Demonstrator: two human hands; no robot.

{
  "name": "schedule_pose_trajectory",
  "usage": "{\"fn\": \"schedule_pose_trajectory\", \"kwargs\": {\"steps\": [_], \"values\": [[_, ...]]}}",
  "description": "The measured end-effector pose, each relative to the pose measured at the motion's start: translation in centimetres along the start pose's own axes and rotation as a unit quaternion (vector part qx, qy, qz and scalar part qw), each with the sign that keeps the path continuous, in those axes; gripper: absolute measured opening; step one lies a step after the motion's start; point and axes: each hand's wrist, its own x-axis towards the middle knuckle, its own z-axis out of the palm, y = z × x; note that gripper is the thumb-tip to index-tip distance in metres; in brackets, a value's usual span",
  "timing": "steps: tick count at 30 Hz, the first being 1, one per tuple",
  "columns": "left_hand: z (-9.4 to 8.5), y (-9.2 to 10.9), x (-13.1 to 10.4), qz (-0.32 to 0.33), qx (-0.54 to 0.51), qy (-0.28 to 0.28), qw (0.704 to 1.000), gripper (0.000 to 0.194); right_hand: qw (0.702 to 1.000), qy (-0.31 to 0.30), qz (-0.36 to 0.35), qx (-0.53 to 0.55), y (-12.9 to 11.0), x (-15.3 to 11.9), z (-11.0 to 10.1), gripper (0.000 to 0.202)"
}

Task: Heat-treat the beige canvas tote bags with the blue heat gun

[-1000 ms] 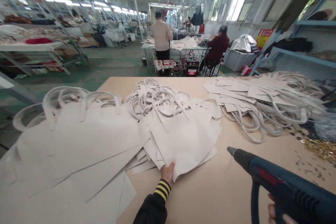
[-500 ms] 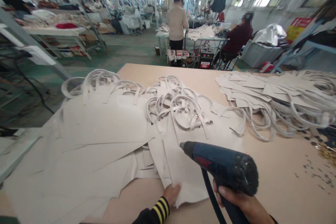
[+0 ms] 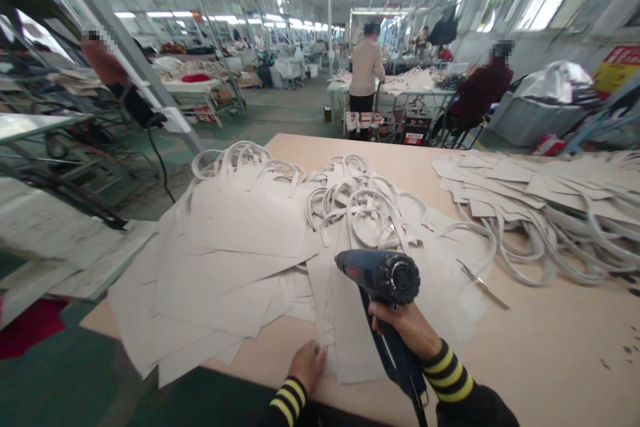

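Pointing farther forward than before, heat gun (image 3: 377,273), right hand (image 3: 407,328) wrapping its handle, left hand (image 3: 307,365) curling at pale panels (image 3: 350,327), pinch unclear, looped straps (image 3: 367,210) lying beyond.

Head camera | you wear it, facing forward and down | close above your left hand (image 3: 307,365) and right hand (image 3: 406,328) (lower centre) | table (image 3: 550,347) mid-frame to lower right, farther floor (image 3: 285,103) above.

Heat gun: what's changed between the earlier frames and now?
The heat gun moved left, from over the bare tabletop to above the middle bag panels. The camera view turned left too. No visible new grip or release: the right hand still holds the gun; the left hand is still at the panels' near edge.
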Motion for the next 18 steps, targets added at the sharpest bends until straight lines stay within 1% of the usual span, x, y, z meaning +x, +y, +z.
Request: {"fn": "schedule_pose_trajectory", "kwargs": {"steps": [2, 5, 7, 9, 12, 14, 16, 18], "values": [[-1.0, -0.2, 0.3, 0.013, -0.059, 0.029, 0.998, 0.024, 1.0, 0.002, 0.01, 0.005, 0.2, -0.7, -0.3, 0.034], [-2.2, 0.3, 1.7, 0.044, -0.125, 0.085, 0.988, 0.018, 0.998, 0.052, 0.025, -0.016, 0.7, -2.6, -1.2, 0.034], [-2.8, 1.3, 3.4, 0.052, -0.156, 0.11, 0.98, 0.018, 0.996, 0.08, 0.042, -0.012, 1.0, -3.8, -1.6, 0.034], [-3.3, 3.0, 5.3, 0.048, -0.177, 0.123, 0.975, 0.022, 0.994, 0.097, 0.05, 0.002, 1.3, -4.7, -1.9, 0.035], [-3.9, 5.7, 8.0, 0.032, -0.17, 0.136, 0.975, 0.03, 0.988, 0.141, 0.053, 0.023, 1.9, -5.6, -2.6, 0.037], [-4.3, 7.1, 9.2, 0.02, -0.156, 0.144, 0.977, 0.033, 0.981, 0.18, 0.051, 0.051, 2.3, -6.2, -3.5, 0.039], [-4.6, 7.9, 10.1, 0.011, -0.153, 0.158, 0.975, 0.032, 0.975, 0.205, 0.045, 0.08, 2.7, -6.8, -4.6, 0.039], [-4.8, 8.3, 10.7, 0.014, -0.166, 0.176, 0.97, 0.025, 0.971, 0.216, 0.039, 0.091, 2.8, -7.5, -5.5, 0.038]]}}
